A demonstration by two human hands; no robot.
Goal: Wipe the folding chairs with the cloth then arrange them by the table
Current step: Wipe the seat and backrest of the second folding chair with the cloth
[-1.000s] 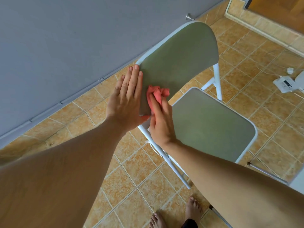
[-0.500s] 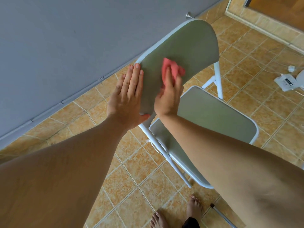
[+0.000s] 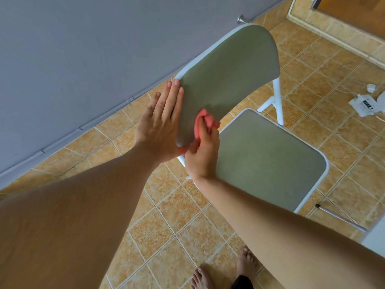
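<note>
Right hand [image 3: 203,151] bunches pink cloth [image 3: 203,119], fingers curled round it. Cloth now at near lower corner of backrest [image 3: 229,76]; half a second ago it was higher, mid-panel. Left hand [image 3: 160,119] flat, fingers straight, unmoved, bracing backrest's left edge. Seat [image 3: 268,159] right of hands, probably not yet wiped. Arranging step not begun.

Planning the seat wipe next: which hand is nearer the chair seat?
Right. The right hand, gripping the pink cloth at the backrest's lower edge, is beside the seat's edge. The left hand lies flat behind the backrest, farther away.
</note>
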